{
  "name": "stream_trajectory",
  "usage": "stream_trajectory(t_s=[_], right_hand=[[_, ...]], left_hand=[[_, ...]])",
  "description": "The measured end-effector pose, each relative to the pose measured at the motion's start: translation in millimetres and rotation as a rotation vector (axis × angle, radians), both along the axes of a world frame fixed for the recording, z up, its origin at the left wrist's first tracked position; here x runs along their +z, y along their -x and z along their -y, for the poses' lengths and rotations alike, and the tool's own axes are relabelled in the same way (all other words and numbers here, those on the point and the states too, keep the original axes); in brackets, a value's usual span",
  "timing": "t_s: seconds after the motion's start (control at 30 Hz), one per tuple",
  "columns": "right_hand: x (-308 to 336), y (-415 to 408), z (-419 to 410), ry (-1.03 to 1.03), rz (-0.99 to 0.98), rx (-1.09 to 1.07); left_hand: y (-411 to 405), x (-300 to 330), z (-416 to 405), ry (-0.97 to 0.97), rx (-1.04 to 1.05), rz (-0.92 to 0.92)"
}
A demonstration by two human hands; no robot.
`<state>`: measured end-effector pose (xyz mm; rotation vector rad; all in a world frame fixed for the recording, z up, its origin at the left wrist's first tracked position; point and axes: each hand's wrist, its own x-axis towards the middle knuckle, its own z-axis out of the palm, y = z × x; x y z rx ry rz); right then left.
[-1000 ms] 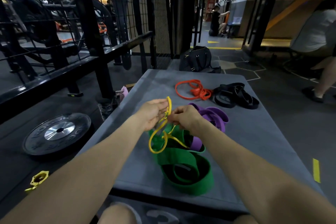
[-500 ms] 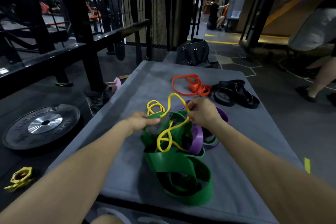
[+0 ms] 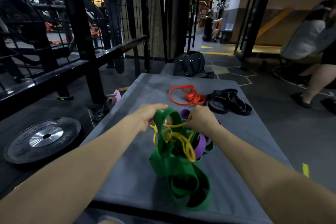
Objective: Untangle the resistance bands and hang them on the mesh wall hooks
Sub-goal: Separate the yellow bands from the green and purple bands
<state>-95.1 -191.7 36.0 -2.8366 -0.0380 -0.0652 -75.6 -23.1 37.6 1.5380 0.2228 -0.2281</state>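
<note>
A tangle of bands lies on the grey mat (image 3: 127,174) in front of me. My left hand (image 3: 148,114) grips a raised loop of the wide green band (image 3: 169,147). My right hand (image 3: 201,120) pinches the thin yellow band (image 3: 181,139), which threads through the green loop and hangs in coils. A purple band (image 3: 201,146) is knotted into the same pile, partly hidden under my right hand. Farther back on the mat lie an orange band (image 3: 185,94) and a heap of black bands (image 3: 229,101). The black mesh wall (image 3: 138,5) stands beyond the mat, at the upper left; no hooks are visible.
A black weight plate (image 3: 43,137) lies on the floor to the left. A black rack rail (image 3: 54,74) runs along the left. A dark bag (image 3: 190,63) sits past the mat's far end. One person stands at the right edge (image 3: 312,45); another crouches far down the corridor.
My left hand has let go of the yellow band and taken the green band, lifting a loop of it. My right hand still holds the yellow band, now drawn through the green loop.
</note>
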Motion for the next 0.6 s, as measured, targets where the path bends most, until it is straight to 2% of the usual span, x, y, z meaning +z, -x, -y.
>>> stream_trajectory(t_s=[0.1, 0.23, 0.33, 0.43, 0.53, 0.6], right_hand=[[7, 4, -9, -0.215, 0.0, -0.009], [7, 8, -11, -0.822, -0.077, -0.103], [11, 14, -12, -0.918, -0.106, -0.064], [15, 13, -15, -1.076, -0.133, -0.084], [17, 14, -19, -1.269, -0.186, -0.124], [17, 15, -18, -1.329, -0.198, -0.163]], left_hand=[[9, 6, 11, -0.08, -0.095, 0.081], [14, 2, 3, -0.119, -0.247, 0.124], [15, -8, -3, -0.134, -0.363, 0.13], [12, -8, -5, -0.183, -0.277, 0.162], [16, -5, -3, -0.097, -0.239, 0.133], [20, -7, 3, -0.051, -0.232, 0.094]])
